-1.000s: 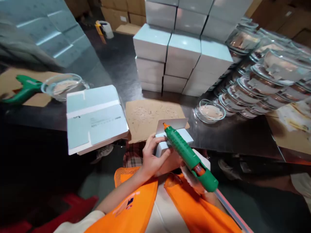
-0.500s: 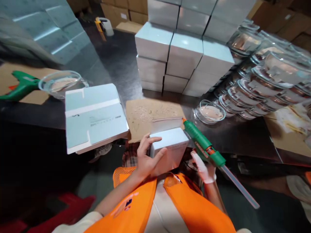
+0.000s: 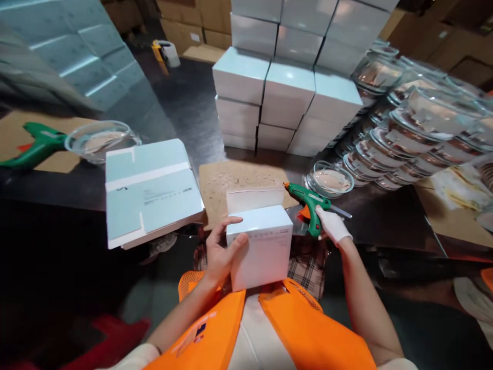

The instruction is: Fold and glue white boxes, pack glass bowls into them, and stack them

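My left hand (image 3: 223,252) grips the left side of a white box (image 3: 264,252), thumb on its front and fingers over the top edge. One flap of the box stands up at the back. In my gloved right hand (image 3: 331,224) is a green glue gun (image 3: 311,203), its orange tip pointing left, just beyond the raised flap. A clear glue stick pokes out of its rear. Under the flap and behind the box lies a cardboard sheet (image 3: 242,173) spotted with glue.
Flat folded boxes (image 3: 154,190) lie on the left, near a second green glue gun (image 3: 38,144) and a glass bowl (image 3: 102,141). White boxes (image 3: 288,92) are stacked ahead. Glass containers (image 3: 412,133) pile up at right, with one glass bowl (image 3: 332,180) in front.
My right hand has swung the glue gun from pointing up-left along the box's right side to a flatter pose farther from me. The box has turned and shifted slightly left with my left hand.
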{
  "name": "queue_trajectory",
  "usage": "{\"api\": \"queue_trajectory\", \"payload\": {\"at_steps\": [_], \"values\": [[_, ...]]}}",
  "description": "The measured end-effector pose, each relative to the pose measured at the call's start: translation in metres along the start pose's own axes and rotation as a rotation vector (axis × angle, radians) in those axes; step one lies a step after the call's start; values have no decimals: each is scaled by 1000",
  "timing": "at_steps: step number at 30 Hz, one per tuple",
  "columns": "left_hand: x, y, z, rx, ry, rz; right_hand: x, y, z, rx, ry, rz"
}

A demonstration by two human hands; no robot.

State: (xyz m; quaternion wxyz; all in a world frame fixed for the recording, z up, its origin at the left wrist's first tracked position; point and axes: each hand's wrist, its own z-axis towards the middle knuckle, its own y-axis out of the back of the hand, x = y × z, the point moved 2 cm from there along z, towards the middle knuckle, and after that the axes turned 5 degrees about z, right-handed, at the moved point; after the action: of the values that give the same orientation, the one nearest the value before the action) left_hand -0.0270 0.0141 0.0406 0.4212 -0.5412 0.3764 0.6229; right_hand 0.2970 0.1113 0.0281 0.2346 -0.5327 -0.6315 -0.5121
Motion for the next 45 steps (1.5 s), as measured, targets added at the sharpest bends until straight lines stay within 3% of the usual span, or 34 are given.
{"api": "queue_trajectory", "payload": {"at_steps": [4,7,9,12,15,18,20,25,30,33,35,36,38,41,43,45], "values": [[-2,-4,2,31,10,-26,24,5,-29,-112,117,-26],[-1,-11,1,118,-16,-52,48,-23,-56,123,267,218],[2,-13,-2,142,-39,-72,56,-45,-66,330,235,413],[9,-13,-3,107,-58,-88,53,-58,-65,359,194,615],[16,-14,0,62,-63,-212,44,-51,-60,360,324,546],[16,-16,6,91,-104,-378,44,-41,-67,586,556,365],[13,-16,8,132,-197,-324,49,-38,-76,653,728,229],[-1,-13,8,192,-419,-97,56,-47,-87,557,1046,22],[-7,-16,6,221,-434,-75,41,-58,-83,455,1062,94],[-4,-14,12,84,-343,-85,14,-58,-87,99,1037,148],[0,-11,21,-119,-207,-88,-10,-58,-95,-166,1113,37],[1,-10,26,-219,-118,-105,-22,-58,-99,-229,1173,-94],[3,-13,36,-305,81,-193,-42,-60,-103,-199,1256,-388],[-2,-28,47,-139,287,-360,-50,-50,-97,-35,1276,-587],[-7,-33,51,-31,232,-411,-36,-32,-89,15,1331,-590],[-10,-26,52,-32,48,-392,-4,-6,-78,-53,1428,-592]]}}
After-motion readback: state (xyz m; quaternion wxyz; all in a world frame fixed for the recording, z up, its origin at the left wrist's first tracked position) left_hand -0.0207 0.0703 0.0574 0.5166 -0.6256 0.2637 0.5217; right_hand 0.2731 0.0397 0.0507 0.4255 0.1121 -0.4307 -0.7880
